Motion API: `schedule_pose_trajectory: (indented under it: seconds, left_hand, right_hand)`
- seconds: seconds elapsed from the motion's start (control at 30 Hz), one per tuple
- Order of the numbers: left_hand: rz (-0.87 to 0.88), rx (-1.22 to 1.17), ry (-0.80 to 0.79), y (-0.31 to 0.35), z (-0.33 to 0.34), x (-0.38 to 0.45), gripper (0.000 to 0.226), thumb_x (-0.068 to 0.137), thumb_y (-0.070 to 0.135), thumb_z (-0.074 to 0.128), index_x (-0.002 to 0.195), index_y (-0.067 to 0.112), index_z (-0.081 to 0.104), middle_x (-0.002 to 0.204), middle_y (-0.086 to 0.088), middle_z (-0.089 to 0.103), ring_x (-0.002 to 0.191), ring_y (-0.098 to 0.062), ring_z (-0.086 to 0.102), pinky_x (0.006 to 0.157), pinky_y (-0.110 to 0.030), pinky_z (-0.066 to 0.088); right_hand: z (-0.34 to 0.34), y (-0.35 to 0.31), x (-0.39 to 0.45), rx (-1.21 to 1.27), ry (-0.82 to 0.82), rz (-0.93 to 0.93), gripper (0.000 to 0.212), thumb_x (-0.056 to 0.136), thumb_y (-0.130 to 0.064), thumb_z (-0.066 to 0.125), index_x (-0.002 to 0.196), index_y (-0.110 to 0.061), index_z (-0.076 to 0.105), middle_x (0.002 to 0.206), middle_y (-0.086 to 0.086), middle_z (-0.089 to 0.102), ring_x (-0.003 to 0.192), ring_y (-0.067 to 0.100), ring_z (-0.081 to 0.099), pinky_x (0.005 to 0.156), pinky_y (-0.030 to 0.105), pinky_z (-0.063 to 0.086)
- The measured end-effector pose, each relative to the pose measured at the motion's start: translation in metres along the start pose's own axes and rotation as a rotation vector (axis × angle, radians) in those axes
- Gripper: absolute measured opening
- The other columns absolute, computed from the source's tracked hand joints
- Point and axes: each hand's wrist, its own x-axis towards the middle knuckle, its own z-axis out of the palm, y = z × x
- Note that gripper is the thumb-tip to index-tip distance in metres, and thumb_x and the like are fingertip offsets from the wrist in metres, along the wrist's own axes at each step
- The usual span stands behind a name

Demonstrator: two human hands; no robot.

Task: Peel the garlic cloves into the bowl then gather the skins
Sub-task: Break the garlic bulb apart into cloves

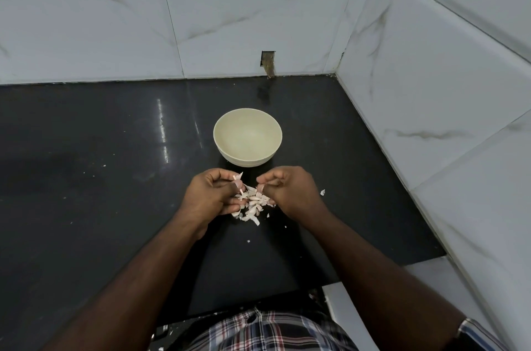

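A cream bowl [247, 140] stands on the black counter [100, 166], just beyond my hands; its inside looks bare. A small heap of pale garlic cloves and papery skins [250, 205] lies on the counter between my hands. My left hand [211, 195] has its fingers curled and pinches a clove with a strip of skin sticking up. My right hand [290, 192] is curled beside it, fingertips pinching a bit of skin over the heap. What lies under the palms is hidden.
Marble-look tiled walls [258, 20] close the counter at the back and on the right. Loose skin flakes lie at the right of my right hand [322, 192] and nearer me [248, 241]. The counter's front edge ends by my checked shirt.
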Motion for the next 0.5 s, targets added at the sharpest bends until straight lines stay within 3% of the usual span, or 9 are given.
schedule_pose_trajectory:
  seconds: [0.1,0.17,0.23,0.4,0.5]
  left_hand:
    - [-0.001,0.009,-0.005,0.001,-0.002,-0.001,0.012,0.091,0.006,0.069,0.102,0.008,0.064,0.084,-0.01,0.076,0.062,-0.02,0.071,0.059,-0.029,0.059]
    - [-0.002,0.042,-0.008,0.0,-0.005,-0.002,0.012,0.092,0.006,0.069,0.103,0.008,0.066,0.083,-0.01,0.075,0.062,-0.02,0.071,0.06,-0.03,0.06]
    - [-0.018,0.07,-0.023,-0.001,-0.009,-0.003,0.013,0.092,0.007,0.068,0.104,0.01,0.068,0.083,-0.009,0.075,0.063,-0.02,0.07,0.06,-0.03,0.059]
    - [-0.048,0.08,-0.102,0.0,-0.01,-0.008,0.021,0.091,0.002,0.062,0.102,0.016,0.074,0.083,-0.008,0.074,0.065,-0.024,0.07,0.057,-0.027,0.058]
    - [-0.052,0.087,-0.109,0.001,-0.01,-0.01,0.024,0.092,0.001,0.06,0.102,0.017,0.075,0.081,-0.006,0.074,0.064,-0.024,0.07,0.057,-0.027,0.058]
  right_hand:
    - [0.002,-0.006,-0.002,-0.019,0.014,-0.011,0.007,0.083,-0.02,0.079,0.089,-0.023,0.078,0.074,-0.01,0.073,0.068,-0.003,0.068,0.072,0.016,0.055]
    - [0.006,-0.007,-0.003,0.035,-0.031,0.028,0.015,0.085,-0.009,0.074,0.088,-0.023,0.077,0.082,-0.007,0.075,0.072,0.01,0.073,0.077,0.033,0.062]
    - [0.009,-0.009,-0.003,0.055,-0.026,0.057,0.021,0.086,-0.005,0.07,0.092,-0.024,0.076,0.085,-0.005,0.075,0.073,0.015,0.074,0.07,0.041,0.063]
    - [0.014,-0.018,-0.005,-0.057,-0.026,-0.054,0.034,0.086,-0.019,0.076,0.119,-0.022,0.072,0.09,-0.013,0.072,0.08,-0.006,0.066,0.084,0.017,0.052]
    - [0.018,-0.022,-0.004,-0.183,0.001,-0.067,0.015,0.087,-0.025,0.074,0.1,-0.02,0.078,0.087,-0.009,0.075,0.08,-0.001,0.066,0.078,0.018,0.05]
